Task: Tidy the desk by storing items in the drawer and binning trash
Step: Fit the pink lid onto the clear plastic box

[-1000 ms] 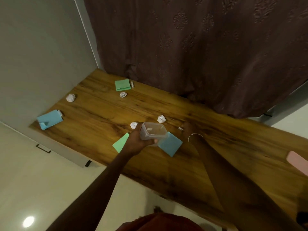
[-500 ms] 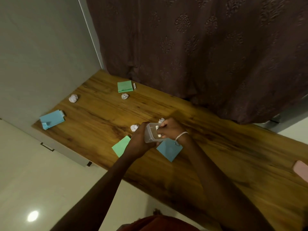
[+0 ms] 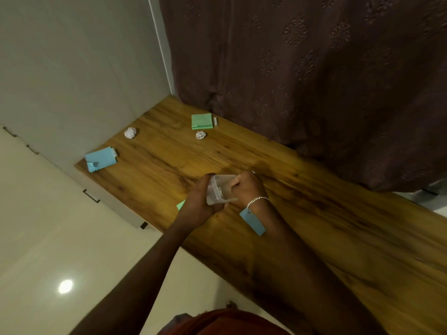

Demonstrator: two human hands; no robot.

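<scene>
Wooden desk (image 3: 314, 213) runs beside a dark curtain (image 3: 314, 81). Over its middle the left hand (image 3: 197, 204) grips a clear container (image 3: 219, 189), tilted; the right hand (image 3: 246, 187), curled, sits at its mouth, possibly pinching something. Two crumpled paper balls (image 3: 130, 133) lie farther back.

The desk (image 3: 314, 213) looks glossy grained wood, the container (image 3: 222, 187) clear plastic, the curtain (image 3: 302, 81) probably embossed cloth.

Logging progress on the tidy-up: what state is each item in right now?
clear container, lidless, tilted, held by left hand
right hand, fingers curled at its mouth
wall-side paper ball, crumpled, on desk
second paper ball, crumpled, beside green pad
far blue pad, corner folded up
</scene>
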